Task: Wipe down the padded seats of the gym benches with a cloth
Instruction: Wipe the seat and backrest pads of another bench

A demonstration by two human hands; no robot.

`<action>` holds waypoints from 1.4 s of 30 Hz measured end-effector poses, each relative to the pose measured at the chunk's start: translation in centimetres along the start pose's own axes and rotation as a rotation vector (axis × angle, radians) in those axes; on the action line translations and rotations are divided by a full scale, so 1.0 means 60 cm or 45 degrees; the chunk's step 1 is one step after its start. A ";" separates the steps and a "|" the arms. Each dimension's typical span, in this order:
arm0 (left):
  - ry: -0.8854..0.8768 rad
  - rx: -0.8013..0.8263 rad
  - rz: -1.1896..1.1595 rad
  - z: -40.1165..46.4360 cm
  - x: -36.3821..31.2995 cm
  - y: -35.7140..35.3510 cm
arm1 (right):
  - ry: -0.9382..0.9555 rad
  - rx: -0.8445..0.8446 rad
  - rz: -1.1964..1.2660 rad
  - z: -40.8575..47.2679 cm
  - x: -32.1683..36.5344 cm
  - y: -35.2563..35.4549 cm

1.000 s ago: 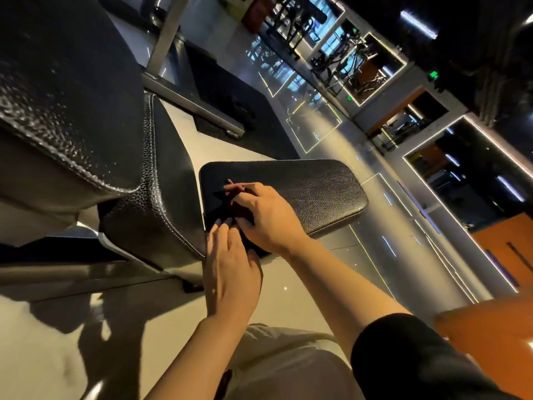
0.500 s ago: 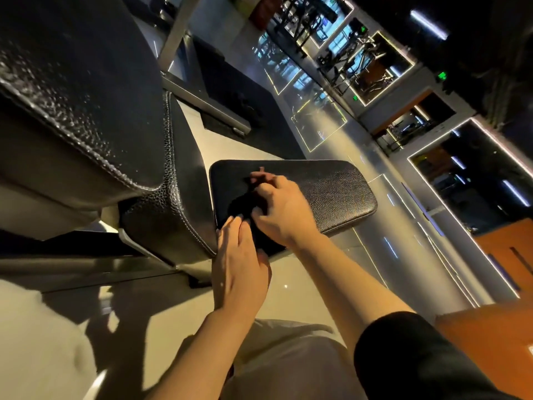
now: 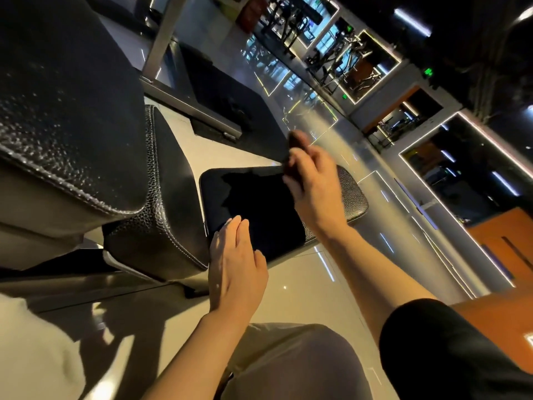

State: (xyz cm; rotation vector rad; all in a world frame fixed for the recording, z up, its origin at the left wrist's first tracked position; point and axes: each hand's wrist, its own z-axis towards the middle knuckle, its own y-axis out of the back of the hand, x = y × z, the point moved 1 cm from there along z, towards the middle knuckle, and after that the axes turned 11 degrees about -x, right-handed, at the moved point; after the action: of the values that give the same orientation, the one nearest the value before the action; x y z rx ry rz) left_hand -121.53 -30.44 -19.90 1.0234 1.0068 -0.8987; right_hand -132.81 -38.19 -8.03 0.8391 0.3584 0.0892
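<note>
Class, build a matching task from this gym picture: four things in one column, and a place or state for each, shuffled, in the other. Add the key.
1. left hand
2. right hand
3. dark cloth
4. seat pad

A. spread over most of the pad
B. lifted, gripping the cloth's far edge
C. fingers straight, at the pad's near edge
D. pebbled black, uncovered only at its right end

Pairs: 1-C, 2-B, 3-A, 4-D
</note>
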 end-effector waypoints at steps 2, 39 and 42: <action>-0.002 -0.002 -0.002 0.003 -0.001 0.003 | 0.148 0.351 -0.030 -0.029 0.029 -0.029; 0.027 -0.119 -0.054 0.009 0.015 -0.013 | 0.154 0.379 0.075 0.004 0.056 -0.091; 0.025 -0.096 -0.082 0.011 0.018 -0.019 | -0.280 0.206 -0.070 0.015 0.012 -0.078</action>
State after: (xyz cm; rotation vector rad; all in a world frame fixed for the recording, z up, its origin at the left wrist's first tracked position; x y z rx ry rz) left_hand -122.11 -31.50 -21.06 0.9427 1.0875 -0.8979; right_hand -132.11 -41.80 -11.18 0.9880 0.1825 -0.0844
